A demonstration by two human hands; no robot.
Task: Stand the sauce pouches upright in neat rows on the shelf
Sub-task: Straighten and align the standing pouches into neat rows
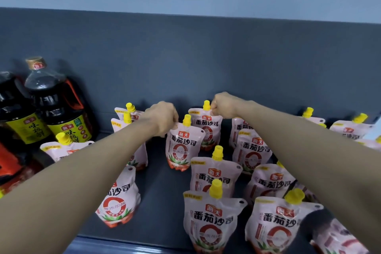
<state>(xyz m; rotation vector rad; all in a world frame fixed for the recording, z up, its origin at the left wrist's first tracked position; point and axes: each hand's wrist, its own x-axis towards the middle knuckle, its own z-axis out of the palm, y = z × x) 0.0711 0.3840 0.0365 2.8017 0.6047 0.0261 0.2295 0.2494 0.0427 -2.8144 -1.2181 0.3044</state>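
Note:
Several white tomato-sauce pouches with yellow caps stand on a dark shelf (162,196). My left hand (162,117) pinches the top left corner of one upright pouch (182,146) in the middle. My right hand (223,105) pinches the top edge of the pouch behind it (206,128), beside its yellow cap. Two more upright pouches (212,218) stand in a row toward the front. Another pouch (117,198) stands under my left forearm, partly hidden.
Two large dark soy-sauce bottles (55,105) with yellow labels stand at the left. More pouches (274,222) crowd the right side, some leaning. A dark back panel (206,64) closes the shelf behind. A bare strip of shelf runs down the middle.

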